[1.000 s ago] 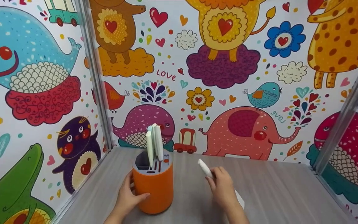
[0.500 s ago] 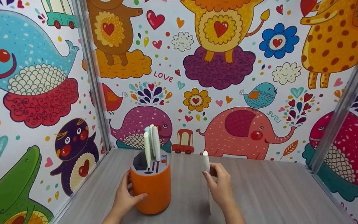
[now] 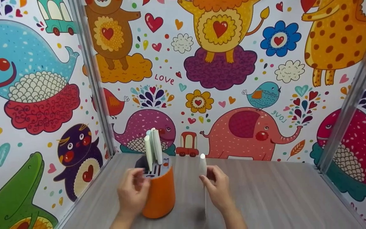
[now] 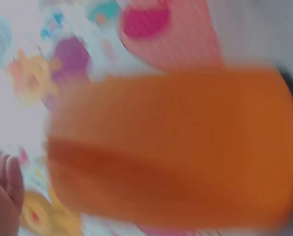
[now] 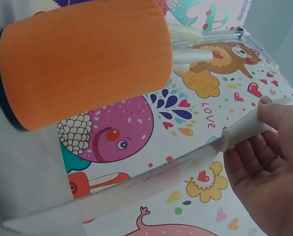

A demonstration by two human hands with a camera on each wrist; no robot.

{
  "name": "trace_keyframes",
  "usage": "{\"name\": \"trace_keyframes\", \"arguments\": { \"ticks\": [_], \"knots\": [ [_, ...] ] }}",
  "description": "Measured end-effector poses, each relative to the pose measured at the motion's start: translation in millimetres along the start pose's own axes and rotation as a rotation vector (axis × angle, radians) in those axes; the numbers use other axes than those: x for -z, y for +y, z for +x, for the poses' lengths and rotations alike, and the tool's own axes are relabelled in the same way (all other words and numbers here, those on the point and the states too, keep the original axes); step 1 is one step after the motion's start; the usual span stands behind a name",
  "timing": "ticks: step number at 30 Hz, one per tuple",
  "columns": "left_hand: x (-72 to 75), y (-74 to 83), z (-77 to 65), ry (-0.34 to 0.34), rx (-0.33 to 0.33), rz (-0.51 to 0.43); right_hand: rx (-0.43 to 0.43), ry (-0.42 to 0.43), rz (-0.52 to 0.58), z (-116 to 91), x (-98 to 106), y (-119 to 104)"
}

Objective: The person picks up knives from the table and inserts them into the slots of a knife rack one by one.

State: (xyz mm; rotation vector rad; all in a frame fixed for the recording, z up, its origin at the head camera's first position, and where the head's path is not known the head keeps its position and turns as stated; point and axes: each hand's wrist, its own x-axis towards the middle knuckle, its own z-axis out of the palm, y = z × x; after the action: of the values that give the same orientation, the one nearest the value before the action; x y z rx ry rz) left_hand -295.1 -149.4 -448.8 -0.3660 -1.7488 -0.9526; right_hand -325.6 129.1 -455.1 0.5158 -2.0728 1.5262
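An orange knife block (image 3: 162, 197) stands on the table, left of the middle in the head view. Several white-handled knives (image 3: 157, 148) stick up from the slots in its grey top. My left hand (image 3: 132, 194) is raised at the block's upper left side with fingers loosely bent and nothing in them; the left wrist view shows its fingers apart from the orange wall. To the right of the block, my right hand (image 3: 219, 187) grips a knife by its white handle (image 3: 203, 163). In the right wrist view the long pale blade (image 5: 136, 189) points down toward the tabletop.
The grey wood-grain table (image 3: 265, 194) is bounded by a back wall (image 3: 183, 63) and side walls printed with cartoon animals. Metal corner posts (image 3: 94, 76) join the panels.
My left hand has let go of the block's side and lifted toward its top. My right hand has turned the knife from tilted to upright, blade down, and shifted slightly left.
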Motion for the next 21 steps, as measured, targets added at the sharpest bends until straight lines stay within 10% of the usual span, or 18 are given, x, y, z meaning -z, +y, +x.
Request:
{"name": "trace_keyframes", "arguments": {
  "ticks": [7, 14, 21],
  "knots": [
    [-46.9, 57.4, 16.9, -0.236, 0.117, -0.214, 0.022, -0.004, -0.026, 3, -2, -6],
    [-69.1, 62.0, 12.5, -0.413, 0.377, -0.333, -0.028, -0.063, 0.042, -5, -15, -12],
    [-75.8, 65.9, 1.7, -0.557, 0.423, -0.362, 0.034, -0.112, 0.063, -11, -25, -21]
  ]
}}
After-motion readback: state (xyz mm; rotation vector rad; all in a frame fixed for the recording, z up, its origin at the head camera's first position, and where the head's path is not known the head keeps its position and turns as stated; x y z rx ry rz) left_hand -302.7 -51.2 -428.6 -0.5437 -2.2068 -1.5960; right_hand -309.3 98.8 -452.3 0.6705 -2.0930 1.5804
